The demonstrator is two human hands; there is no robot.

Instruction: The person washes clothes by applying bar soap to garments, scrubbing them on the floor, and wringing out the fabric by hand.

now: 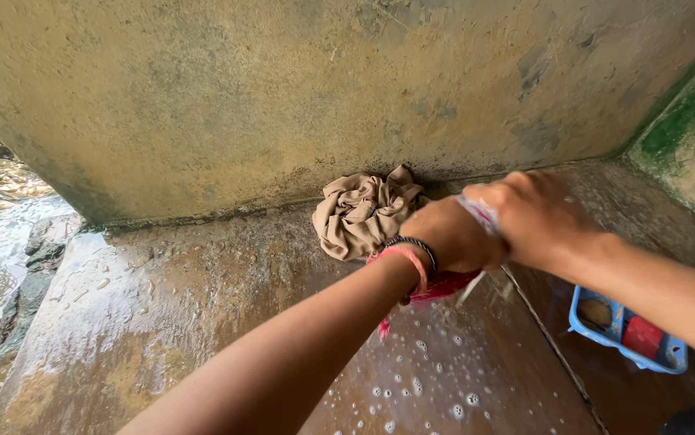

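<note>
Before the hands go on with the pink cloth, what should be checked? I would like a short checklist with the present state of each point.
1. Both hands grip the cloth: ok. The left hand and right hand are closed on the pink cloth.
2. Cloth held over the slab: ok. It hangs just above the wet slab.
3. Beige cloth out of the way: ok. The twisted beige cloth lies against the wall, behind the hands.
4. Soap within reach: ok. The blue tray sits under the right forearm.
5. Cloth fully clean: cannot tell. The hands cover most of it.
</note>
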